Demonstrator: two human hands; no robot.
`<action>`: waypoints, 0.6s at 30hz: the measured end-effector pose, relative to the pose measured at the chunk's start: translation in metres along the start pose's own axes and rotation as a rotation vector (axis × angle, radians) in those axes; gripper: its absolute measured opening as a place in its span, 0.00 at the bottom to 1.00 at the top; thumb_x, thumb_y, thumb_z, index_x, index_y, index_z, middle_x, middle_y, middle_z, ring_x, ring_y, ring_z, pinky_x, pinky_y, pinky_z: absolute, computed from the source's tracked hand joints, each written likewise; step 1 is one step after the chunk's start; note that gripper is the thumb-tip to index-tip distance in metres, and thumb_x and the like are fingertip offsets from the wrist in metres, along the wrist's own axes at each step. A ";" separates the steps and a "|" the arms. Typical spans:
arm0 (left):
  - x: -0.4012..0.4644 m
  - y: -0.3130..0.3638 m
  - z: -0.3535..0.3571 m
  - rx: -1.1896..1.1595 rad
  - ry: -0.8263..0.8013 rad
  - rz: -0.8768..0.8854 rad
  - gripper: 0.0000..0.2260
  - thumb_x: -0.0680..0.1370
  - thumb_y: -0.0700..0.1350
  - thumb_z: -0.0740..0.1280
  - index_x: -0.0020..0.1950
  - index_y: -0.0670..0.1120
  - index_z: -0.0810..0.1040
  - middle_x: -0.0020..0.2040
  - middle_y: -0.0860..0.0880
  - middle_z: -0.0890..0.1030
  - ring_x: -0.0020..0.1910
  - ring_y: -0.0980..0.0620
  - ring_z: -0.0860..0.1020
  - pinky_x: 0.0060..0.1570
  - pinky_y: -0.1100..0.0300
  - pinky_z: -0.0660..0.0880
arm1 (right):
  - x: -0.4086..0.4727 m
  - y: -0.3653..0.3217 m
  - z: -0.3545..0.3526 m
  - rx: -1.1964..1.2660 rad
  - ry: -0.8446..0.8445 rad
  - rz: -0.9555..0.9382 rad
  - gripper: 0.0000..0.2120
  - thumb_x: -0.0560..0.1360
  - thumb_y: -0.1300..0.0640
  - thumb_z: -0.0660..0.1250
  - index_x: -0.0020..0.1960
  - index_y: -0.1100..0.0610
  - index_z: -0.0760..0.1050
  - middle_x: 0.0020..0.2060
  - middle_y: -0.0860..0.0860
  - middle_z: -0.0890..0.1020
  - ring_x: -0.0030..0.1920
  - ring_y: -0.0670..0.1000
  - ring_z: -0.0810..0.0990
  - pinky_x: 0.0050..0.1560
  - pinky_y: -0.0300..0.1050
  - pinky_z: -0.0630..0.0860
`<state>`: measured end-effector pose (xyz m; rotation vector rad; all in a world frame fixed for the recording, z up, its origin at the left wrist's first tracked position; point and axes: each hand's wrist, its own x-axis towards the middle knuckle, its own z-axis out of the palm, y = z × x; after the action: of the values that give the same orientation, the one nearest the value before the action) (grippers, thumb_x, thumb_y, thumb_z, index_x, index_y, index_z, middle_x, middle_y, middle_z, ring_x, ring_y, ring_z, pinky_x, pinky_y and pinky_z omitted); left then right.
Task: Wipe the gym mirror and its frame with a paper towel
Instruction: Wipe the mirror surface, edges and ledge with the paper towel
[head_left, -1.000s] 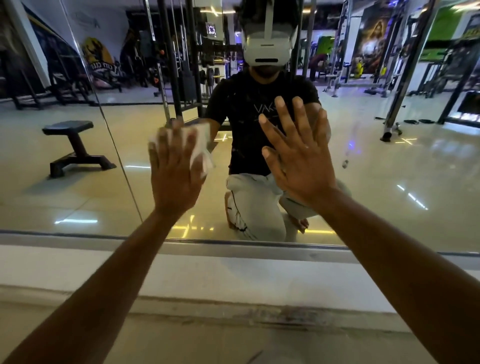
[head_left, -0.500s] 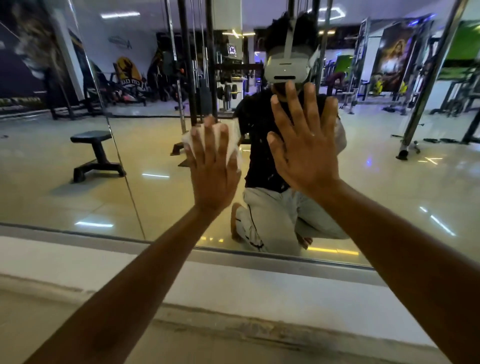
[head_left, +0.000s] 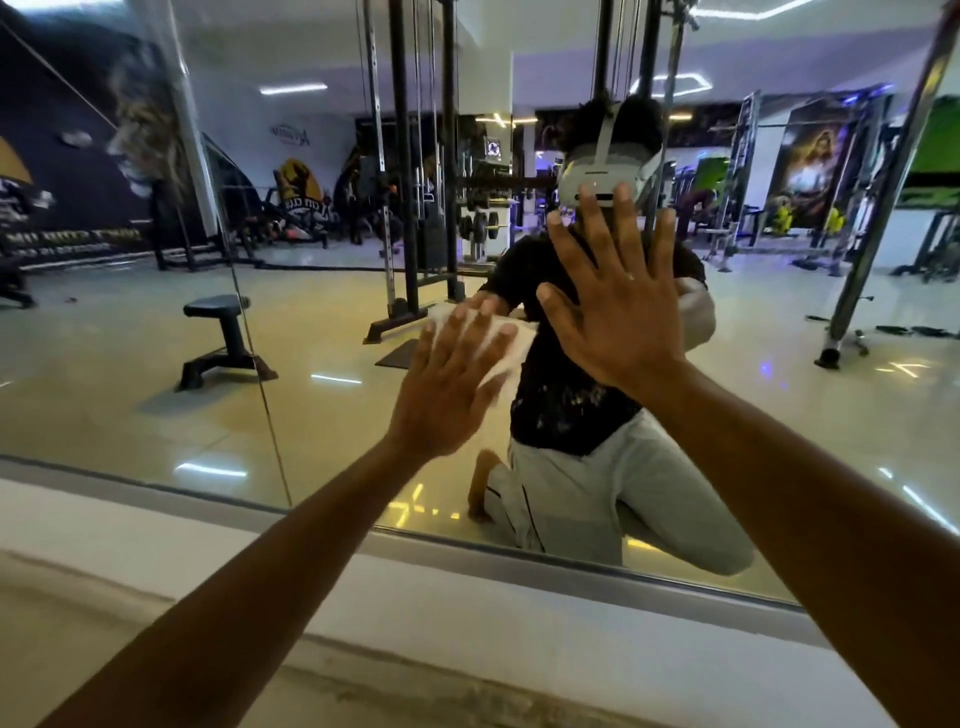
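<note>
Both hands (head_left: 618, 317) higher on mirror (head_left: 311, 322)

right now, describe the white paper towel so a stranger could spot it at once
Start at the big wall mirror above the grey metal frame strip. Two bare hands lie flat on the glass; the crumpled white paper towel sits under the left hand. The right hand covers nothing.

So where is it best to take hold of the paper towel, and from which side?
Pinch the free white edge of the paper towel beyond the left hand fingertips, coming from the upper right. The rest lies flat against the mirror under that hand.
</note>
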<state>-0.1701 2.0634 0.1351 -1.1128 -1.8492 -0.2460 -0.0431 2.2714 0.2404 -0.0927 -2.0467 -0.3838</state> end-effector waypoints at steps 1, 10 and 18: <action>0.008 -0.018 -0.007 0.029 0.005 0.040 0.28 0.90 0.55 0.54 0.90 0.52 0.52 0.90 0.43 0.49 0.89 0.40 0.46 0.84 0.31 0.51 | 0.001 0.004 0.000 -0.009 -0.005 -0.023 0.34 0.89 0.33 0.48 0.90 0.46 0.49 0.90 0.55 0.48 0.89 0.63 0.45 0.85 0.74 0.44; 0.038 0.024 -0.007 -0.026 0.094 -0.232 0.30 0.90 0.55 0.55 0.90 0.47 0.51 0.90 0.40 0.45 0.89 0.37 0.42 0.85 0.31 0.46 | 0.000 0.012 -0.001 -0.014 -0.003 -0.063 0.31 0.90 0.40 0.47 0.91 0.46 0.46 0.90 0.54 0.44 0.89 0.62 0.42 0.85 0.73 0.43; 0.107 -0.009 -0.040 -0.075 0.335 -0.552 0.27 0.91 0.55 0.46 0.90 0.50 0.48 0.90 0.42 0.45 0.89 0.38 0.44 0.85 0.31 0.45 | 0.014 0.014 -0.011 -0.002 0.013 -0.047 0.32 0.90 0.39 0.46 0.91 0.48 0.47 0.90 0.55 0.44 0.89 0.62 0.42 0.85 0.73 0.45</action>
<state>-0.1690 2.0989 0.2442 -0.5415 -1.8125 -0.7750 -0.0373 2.2795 0.2609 -0.0439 -2.0386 -0.4148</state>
